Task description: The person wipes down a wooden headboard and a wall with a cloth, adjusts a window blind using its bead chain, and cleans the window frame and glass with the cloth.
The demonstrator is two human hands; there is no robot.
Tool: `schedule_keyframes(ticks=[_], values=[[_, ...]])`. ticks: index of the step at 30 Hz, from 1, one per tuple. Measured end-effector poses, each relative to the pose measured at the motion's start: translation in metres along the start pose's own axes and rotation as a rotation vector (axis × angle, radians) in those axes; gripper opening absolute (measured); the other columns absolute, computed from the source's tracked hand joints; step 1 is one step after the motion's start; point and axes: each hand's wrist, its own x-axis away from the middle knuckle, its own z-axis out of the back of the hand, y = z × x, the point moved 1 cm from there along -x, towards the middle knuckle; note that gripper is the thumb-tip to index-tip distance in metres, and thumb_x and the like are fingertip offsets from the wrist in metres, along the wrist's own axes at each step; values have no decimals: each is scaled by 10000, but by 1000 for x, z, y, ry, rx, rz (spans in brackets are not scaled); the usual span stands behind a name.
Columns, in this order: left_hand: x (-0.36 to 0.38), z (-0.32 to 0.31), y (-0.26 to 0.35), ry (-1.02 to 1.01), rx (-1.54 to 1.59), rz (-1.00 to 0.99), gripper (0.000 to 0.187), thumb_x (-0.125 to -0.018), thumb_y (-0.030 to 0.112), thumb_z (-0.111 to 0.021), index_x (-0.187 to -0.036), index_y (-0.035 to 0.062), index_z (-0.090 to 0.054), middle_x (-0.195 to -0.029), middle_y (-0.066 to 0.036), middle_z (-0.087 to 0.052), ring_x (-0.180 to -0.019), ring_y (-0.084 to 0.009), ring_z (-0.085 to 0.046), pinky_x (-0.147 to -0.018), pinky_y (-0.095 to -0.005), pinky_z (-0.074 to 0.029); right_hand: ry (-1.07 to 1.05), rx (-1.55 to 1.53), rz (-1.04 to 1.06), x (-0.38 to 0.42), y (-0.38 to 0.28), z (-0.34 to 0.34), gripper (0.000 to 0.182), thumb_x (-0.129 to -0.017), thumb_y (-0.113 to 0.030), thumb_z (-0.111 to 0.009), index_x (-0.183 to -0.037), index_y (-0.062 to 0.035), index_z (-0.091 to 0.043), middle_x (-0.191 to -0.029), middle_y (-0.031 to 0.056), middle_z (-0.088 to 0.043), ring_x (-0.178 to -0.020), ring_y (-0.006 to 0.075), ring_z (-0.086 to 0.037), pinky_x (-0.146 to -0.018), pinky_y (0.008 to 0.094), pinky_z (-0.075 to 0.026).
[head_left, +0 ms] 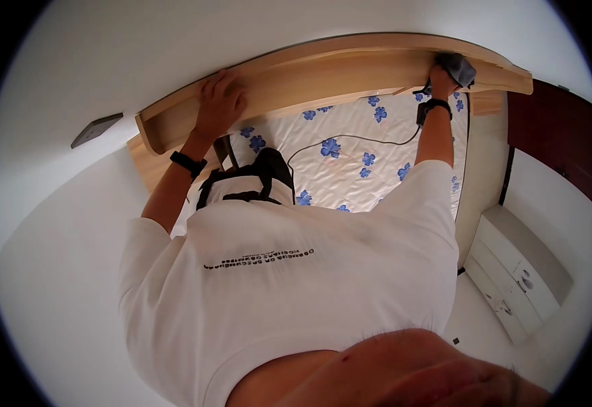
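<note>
Shirt print (259, 258) too blurred to read. Left hand (220, 102) lies flat on the wooden headboard (323, 68); right hand (443, 80), its grip closed on a grey cloth (460, 66), above the flowered mattress (350, 152).

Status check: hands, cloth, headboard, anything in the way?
Left hand flat on wooden headboard, holding nothing. Right hand gripping grey cloth against headboard top edge. Cable trails across floral mattress; nothing blocking either hand.

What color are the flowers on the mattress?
Blue flowers on the white mattress, seen in the head view.
</note>
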Motion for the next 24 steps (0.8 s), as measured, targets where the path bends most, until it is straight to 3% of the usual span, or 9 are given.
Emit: schedule_keyframes(ticks=[4, 5, 9, 14, 15, 16, 18, 20, 24], values=[[2, 0, -4, -59, -49, 13, 118, -799, 187, -662, -905, 152, -625, -1303, -54, -509, -1252, -281, -433, -1013, -493, -297, 81, -154, -125, 6, -19, 38, 832, -819, -672, -489, -1504, -243, -293, -1569, 58, -263, -1448, 268, -201, -1117, 524, -173], [2, -1, -3, -57, -33, 10, 117, -798, 186, -662, -901, 148, -621, -1303, -55, -508, -1254, -281, -430, -1016, -497, -289, 142, -134, -135, -3, -13, 24, 880, -789, -725, -485, -1507, -260, -283, -1569, 58, -259, -1449, 259, -173, -1094, 563, -177], [3, -2, -2, -6, -48, -41, 108, -800, 180, -656, -888, 134, -612, -1312, -61, -502, -1260, -279, -425, -1025, -501, -271, -7, -13, -265, 16, -26, 43, 880, -786, -731, -470, -1508, -268, -275, -1569, 76, -254, -1452, 287, -144, -1075, 591, -181], [2, 3, -2, -30, -15, -13, 91, -789, 166, -642, -868, 135, -609, -1314, -58, -498, -1271, -248, -436, -1031, -485, -284, -4, 253, -37, 56, -48, 35, 819, -813, -676, -458, -1495, -248, -306, -1555, 100, -266, -1432, 329, -190, -1057, 617, -189], [2, 3, -1, -31, -15, -26, 111, -791, 169, -637, -893, 134, -613, -1313, -61, -498, -1276, -247, -434, -1033, -483, -284, 86, 280, 36, 74, -63, 45, 712, -826, -633, -469, -1401, -214, -468, -1439, 142, -448, -1327, 347, -405, -1008, 583, -337], [2, 3, -1, -29, -6, -21, 111, -791, 169, -637, -893, 134, -613, -1313, -61, -498, -1276, -247, -434, -1033, -483, -284, 89, 291, 38, 87, -74, 48, 712, -826, -633, -469, -1401, -214, -468, -1439, 142, -448, -1327, 347, -405, -1008, 583, -337], [3, 3, -2, -17, -2, -42, 145, -794, 179, -631, -929, 129, -616, -1314, -66, -495, -1283, -249, -428, -1035, -481, -283, -49, 89, 93, 112, -95, 53, 581, -839, -586, -486, -1166, -140, -664, -1194, 168, -639, -1090, 345, -616, -876, 505, -493], [3, 4, -2, -17, 14, -30, 149, -794, 180, -629, -933, 128, -615, -1310, -65, -495, -1279, -246, -432, -1032, -480, -287, -28, 204, 167, 158, -127, 63, 501, -844, -544, -514, -918, -102, -739, -963, 146, -711, -870, 314, -695, -734, 440, -559], [0, 3, -3, -1, 29, -23, 173, -786, 180, -626, -950, 127, -614, -1287, -56, -501, -1257, -231, -446, -1019, -475, -303, -105, 36, 467, 262, -191, 75, 455, -829, -484, -556, -696, -88, -735, -694, 134, -688, -683, 322, -692, -605, 446, -559]])
